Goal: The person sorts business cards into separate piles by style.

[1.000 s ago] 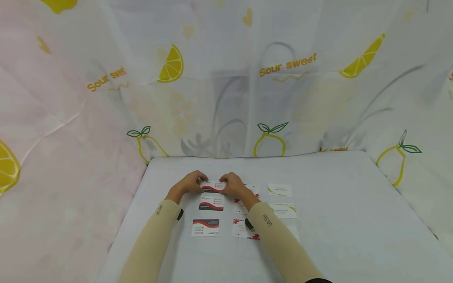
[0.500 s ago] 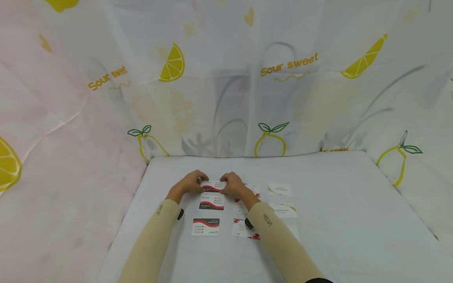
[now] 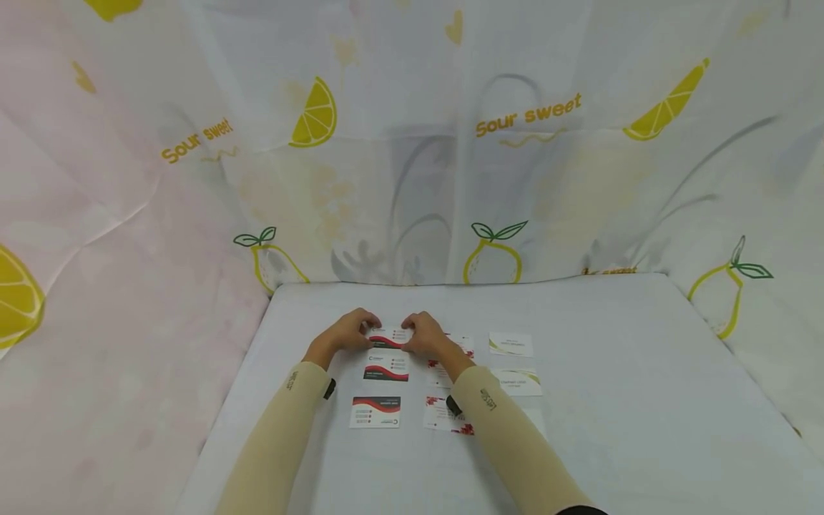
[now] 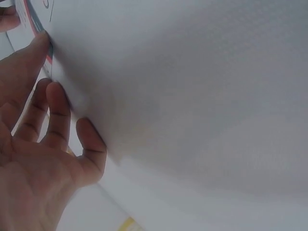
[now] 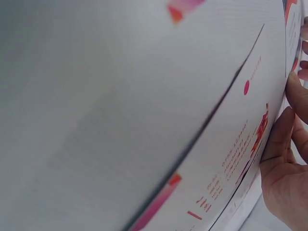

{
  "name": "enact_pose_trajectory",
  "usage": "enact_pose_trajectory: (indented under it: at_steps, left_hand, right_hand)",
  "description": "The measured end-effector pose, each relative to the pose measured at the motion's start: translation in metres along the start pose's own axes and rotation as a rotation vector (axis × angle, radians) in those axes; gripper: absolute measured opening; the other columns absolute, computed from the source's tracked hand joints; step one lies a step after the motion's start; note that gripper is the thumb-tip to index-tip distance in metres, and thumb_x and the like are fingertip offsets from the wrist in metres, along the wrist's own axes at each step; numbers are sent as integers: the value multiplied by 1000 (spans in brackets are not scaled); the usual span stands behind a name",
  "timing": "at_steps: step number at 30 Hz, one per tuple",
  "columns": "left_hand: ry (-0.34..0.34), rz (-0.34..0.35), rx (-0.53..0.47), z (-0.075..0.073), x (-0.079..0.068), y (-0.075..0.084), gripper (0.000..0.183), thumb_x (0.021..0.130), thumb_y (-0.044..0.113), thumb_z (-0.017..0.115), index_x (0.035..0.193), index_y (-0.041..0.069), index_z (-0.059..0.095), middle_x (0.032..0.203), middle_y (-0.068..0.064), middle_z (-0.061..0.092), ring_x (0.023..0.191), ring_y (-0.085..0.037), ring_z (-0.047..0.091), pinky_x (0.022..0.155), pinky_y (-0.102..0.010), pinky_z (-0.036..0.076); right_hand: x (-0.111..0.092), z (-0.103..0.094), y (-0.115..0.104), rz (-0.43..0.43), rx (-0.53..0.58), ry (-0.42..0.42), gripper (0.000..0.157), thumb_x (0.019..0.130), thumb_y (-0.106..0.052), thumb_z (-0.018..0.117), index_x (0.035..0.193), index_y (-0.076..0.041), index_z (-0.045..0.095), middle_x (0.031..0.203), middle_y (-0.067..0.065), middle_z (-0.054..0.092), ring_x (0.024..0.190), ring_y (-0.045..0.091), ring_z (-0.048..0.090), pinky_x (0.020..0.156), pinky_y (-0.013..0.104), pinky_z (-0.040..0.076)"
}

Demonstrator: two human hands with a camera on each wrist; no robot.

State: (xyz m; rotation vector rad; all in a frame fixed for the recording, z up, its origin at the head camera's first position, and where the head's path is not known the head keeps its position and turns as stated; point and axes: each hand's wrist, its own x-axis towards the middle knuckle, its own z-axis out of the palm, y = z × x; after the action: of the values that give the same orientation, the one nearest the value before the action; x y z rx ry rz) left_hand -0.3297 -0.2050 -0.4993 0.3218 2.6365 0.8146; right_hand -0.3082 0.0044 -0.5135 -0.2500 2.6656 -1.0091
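At the far left of the card layout lies a white business card (image 3: 389, 337) with a red and dark wave. My left hand (image 3: 350, 331) holds it at its left edge, thumb at the near corner and curved fingers at the far one. On the opposite edge my right hand (image 3: 426, 336) grips it the same way. In the left wrist view the thumb (image 4: 36, 55) touches the card's corner, and the other fingertips lie by the white surface. Just below is a matching card (image 3: 386, 367); a third red-and-dark card (image 3: 375, 413) lies nearer, turned the other way.
A middle column of floral cards (image 3: 440, 415) is partly hidden under my right forearm. To its right are white cards with gold-green curves (image 3: 511, 345), the nearest mostly covered by the sleeve. The white table (image 3: 605, 343) meets a lemon-print cloth (image 3: 425, 179) at the back.
Both hands stay on the far-left business card with hardly any motion. The whole head view shifts very slightly.
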Motion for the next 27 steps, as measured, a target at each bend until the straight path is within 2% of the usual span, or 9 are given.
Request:
enact_pose_trajectory:
  at_steps: [5,16,27]
  left_hand:
    - [4,-4,-7,-1,0,1,40,82,4,76,121,11,66,119,-9,56,104,-25,52,93,-42,46]
    - [-6,-19,12,-1,0,-1,40,82,6,76,119,13,66,118,-8,57,104,-26,52,94,-42,46]
    - [2,-7,2,-1,0,1,39,81,4,76,119,12,67,118,-9,57,103,-25,52,94,-42,46]
  right_hand:
    - [-1,-2,-1,-14,1,5,44,85,-19,79,124,-7,63,123,11,57,115,25,54,106,41,42]
    - [-3,-2,-2,25,35,-14,44,86,-19,78,125,-7,62,126,10,57,117,24,53,108,42,41]
    - [-1,-1,0,14,12,-11,44,86,-19,78,125,-8,62,125,10,56,115,24,53,106,42,41]
